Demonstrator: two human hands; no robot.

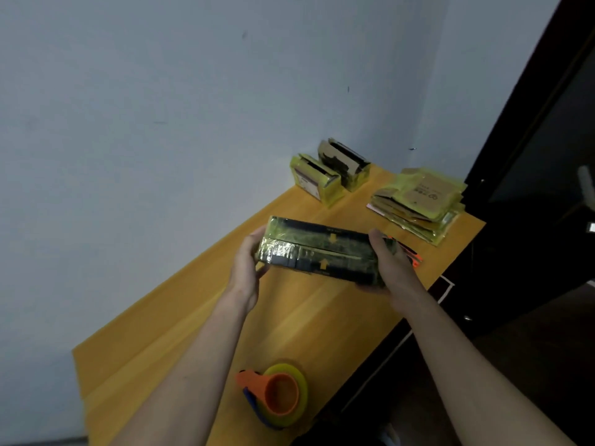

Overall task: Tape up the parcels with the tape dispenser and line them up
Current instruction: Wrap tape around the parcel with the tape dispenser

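The table (180, 320) carries everything. The dark parcel (317, 252) is held up over its middle, left hand (246, 268) and right hand (391, 268) each gripping an end. It looks like a stiff, light carton, but the glossy tape probably makes it slippery, so holding the ends seems right. The tape dispenser (278, 394) sits near, untouched. Blur kills the print, and something orange behind the right hand is mostly hidden.

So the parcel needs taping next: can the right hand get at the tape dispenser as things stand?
Probably not yet: the right hand and left hand both hold the parcel. The tape dispenser lies uncovered on the table near the person.
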